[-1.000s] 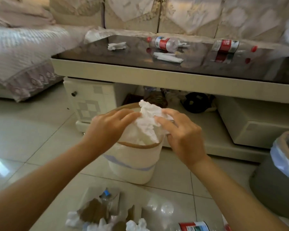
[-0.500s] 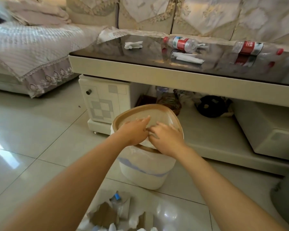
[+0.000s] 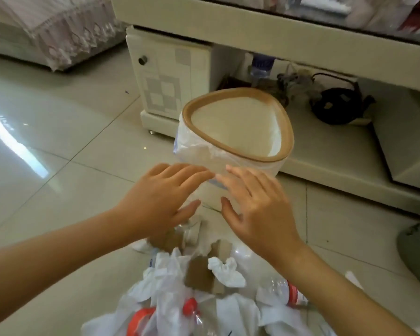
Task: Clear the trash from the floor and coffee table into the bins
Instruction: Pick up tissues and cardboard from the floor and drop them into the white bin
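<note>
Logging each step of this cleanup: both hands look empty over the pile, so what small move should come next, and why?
Probably lower both hands onto the pile and grip a tissue. Both are open and empty, the pile lies right beneath them, and the bin stands open just beyond.

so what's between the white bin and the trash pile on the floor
In the head view, both open hands, left hand and right hand, hover between the white bin and trash pile.
</note>
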Motion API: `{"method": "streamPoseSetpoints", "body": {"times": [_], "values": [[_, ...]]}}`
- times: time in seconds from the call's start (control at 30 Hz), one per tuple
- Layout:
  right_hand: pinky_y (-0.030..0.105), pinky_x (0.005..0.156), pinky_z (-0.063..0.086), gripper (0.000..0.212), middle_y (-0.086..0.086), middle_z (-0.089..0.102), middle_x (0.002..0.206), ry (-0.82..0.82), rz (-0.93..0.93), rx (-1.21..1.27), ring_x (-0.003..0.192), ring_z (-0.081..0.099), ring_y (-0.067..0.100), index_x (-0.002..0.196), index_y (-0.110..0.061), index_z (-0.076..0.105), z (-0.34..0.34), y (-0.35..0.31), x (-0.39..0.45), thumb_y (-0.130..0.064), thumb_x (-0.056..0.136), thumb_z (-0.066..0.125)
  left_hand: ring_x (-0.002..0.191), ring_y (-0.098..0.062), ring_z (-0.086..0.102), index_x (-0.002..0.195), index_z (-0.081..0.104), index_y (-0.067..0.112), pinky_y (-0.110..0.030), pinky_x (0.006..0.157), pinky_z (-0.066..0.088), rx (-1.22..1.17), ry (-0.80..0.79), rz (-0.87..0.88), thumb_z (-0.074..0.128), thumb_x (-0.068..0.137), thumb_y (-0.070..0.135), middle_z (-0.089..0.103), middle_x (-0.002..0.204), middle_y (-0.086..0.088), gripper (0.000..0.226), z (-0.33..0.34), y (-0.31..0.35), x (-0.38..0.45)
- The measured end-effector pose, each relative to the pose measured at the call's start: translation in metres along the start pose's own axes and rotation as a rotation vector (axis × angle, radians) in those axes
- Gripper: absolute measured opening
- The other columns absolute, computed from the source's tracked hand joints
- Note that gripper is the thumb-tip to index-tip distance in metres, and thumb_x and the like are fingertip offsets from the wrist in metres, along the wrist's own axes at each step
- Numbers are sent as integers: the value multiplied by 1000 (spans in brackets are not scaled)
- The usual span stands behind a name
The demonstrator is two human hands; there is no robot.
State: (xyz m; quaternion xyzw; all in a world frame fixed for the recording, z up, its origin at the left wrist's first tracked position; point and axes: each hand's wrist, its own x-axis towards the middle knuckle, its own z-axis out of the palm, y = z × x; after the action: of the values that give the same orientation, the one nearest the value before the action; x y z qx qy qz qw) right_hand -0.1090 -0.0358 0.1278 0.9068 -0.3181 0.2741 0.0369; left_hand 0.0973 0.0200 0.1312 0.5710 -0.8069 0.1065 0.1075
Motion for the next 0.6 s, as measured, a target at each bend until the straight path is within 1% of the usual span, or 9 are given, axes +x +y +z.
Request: {"method": "streamPoseSetpoints", "body": {"times": [0.13,0.2,0.27,0.3,0.4,0.43,0.5,0.53,0.6], "values": [[47,98,42,37,8,59,130,-131,-46,-14,117,56,28,123,-16,63,23,-13,-30,-25,88,57,109,-21,61,132,53,19,-35,85,50,48,-113,51,54,87,42,61,126,0,50,22,-4,-40],[48,98,42,37,9,59,130,-195,-59,-28,116,56,30,122,-16,63,36,-17,-45,-25,87,56,107,-23,62,130,55,18,-37,82,51,46,-174,46,62,87,40,61,125,-1,49,36,-9,-50],[48,99,42,37,9,59,131,-264,-79,-47,115,56,30,121,-17,63,49,-19,-59,-26,86,54,108,-26,62,131,54,17,-39,83,51,34,-249,29,65,83,42,61,126,-3,56,51,-14,-55],[48,99,42,38,10,58,131,-307,-86,-57,116,56,31,121,-17,62,55,-18,-65,-26,86,54,112,-27,59,134,50,18,-39,86,49,22,-289,8,65,83,44,58,130,-4,59,59,-15,-57],[51,99,41,42,13,57,132,-431,-78,-87,117,54,33,123,-16,60,74,-16,-83,-28,83,57,133,-26,40,146,30,23,-38,98,39,2,-458,-81,60,87,45,35,150,-1,70,90,-14,-61],[52,100,41,44,14,56,132,-472,-71,-98,118,54,34,124,-16,60,80,-16,-88,-29,81,59,137,-26,34,149,23,24,-39,100,37,27,-511,-68,60,88,44,27,154,-3,74,100,-15,-61],[53,100,41,49,14,55,134,-546,-65,-102,120,53,33,125,-16,59,89,-15,-97,-31,79,64,141,-29,25,151,10,28,-40,104,36,126,-593,29,61,87,42,12,158,-7,83,120,-19,-55],[52,101,41,49,14,55,135,-568,-65,-99,121,53,32,125,-17,59,93,-15,-99,-31,79,65,143,-30,20,151,3,30,-41,106,35,182,-633,78,63,86,43,5,159,-9,89,128,-21,-50],[52,101,40,49,13,54,135,-595,-60,-97,122,52,32,125,-18,58,98,-14,-104,-32,80,66,145,-31,13,150,-8,32,-43,107,32,256,-711,111,68,82,42,-5,159,-10,102,140,-27,-39]]}}
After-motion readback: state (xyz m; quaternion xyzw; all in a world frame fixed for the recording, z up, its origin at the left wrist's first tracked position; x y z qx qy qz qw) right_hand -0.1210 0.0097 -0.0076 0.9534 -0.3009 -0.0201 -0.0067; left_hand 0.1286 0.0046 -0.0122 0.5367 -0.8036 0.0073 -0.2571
